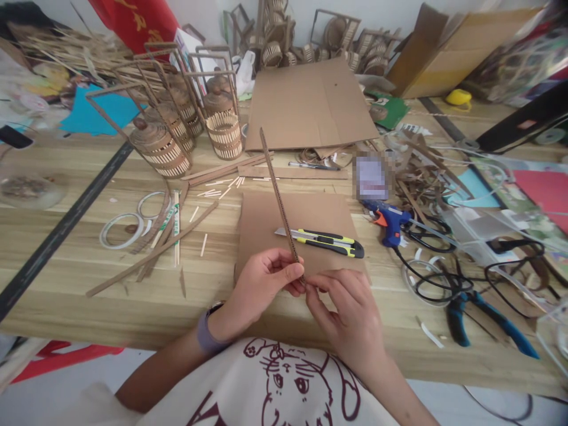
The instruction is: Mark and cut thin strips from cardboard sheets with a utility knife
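A long narrow cardboard strip is tilted up from my hands, its corrugated edge showing. My left hand pinches it near the lower end between thumb and fingers. At that same lower end, the thumb and fingertips of my right hand are closed; the strip's tip is mostly hidden between them. Behind the strip lies a yellow-and-black utility knife, blade out to the left, on a flat cardboard sheet.
Lidded miniature buckets with tall handles stand back left. Loose cardboard strips, tape rolls and small sticks lie at left. A blue glue gun, its cable and blue-handled pliers lie at right. A larger cardboard sheet lies behind.
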`<state>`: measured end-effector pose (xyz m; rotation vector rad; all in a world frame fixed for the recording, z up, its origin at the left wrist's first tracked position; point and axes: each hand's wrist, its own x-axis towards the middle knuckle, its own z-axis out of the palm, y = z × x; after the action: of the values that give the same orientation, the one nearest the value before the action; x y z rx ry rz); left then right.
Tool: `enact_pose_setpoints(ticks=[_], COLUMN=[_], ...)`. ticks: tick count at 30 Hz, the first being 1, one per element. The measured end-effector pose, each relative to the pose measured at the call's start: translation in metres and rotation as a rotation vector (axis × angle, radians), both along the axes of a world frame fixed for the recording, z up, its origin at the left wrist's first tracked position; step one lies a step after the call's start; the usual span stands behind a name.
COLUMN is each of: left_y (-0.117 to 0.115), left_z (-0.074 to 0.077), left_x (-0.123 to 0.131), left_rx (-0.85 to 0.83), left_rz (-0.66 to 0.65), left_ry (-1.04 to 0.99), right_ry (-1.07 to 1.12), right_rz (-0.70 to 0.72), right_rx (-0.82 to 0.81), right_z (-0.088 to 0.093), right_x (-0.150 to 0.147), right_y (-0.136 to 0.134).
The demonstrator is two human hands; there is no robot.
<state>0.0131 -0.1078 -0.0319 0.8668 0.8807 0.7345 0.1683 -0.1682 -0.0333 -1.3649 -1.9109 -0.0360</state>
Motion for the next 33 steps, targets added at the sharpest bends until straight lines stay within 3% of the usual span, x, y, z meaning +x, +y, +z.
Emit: enact_pose_setpoints(ticks=[21, 26, 33], left_y=[0.000, 0.000, -0.013], left_z=[-0.004, -0.005, 0.012], left_x=[0.002, -0.005, -0.019], left_rx=[-0.029, 0.148, 0.404], left_rz=[-0.160, -0.169, -0.142], left_ry=[0.021, 0.205, 0.541], right_ry=[0.119, 0.143, 0.138], right_rz=[0.013, -0.031, -0.064], right_rx=[-0.104, -0.154, -0.127], right_z=[0.001, 0.001, -0.001], right_x=[0.000, 0.002, 0.000], right_y=[-0.002, -0.002, 0.000])
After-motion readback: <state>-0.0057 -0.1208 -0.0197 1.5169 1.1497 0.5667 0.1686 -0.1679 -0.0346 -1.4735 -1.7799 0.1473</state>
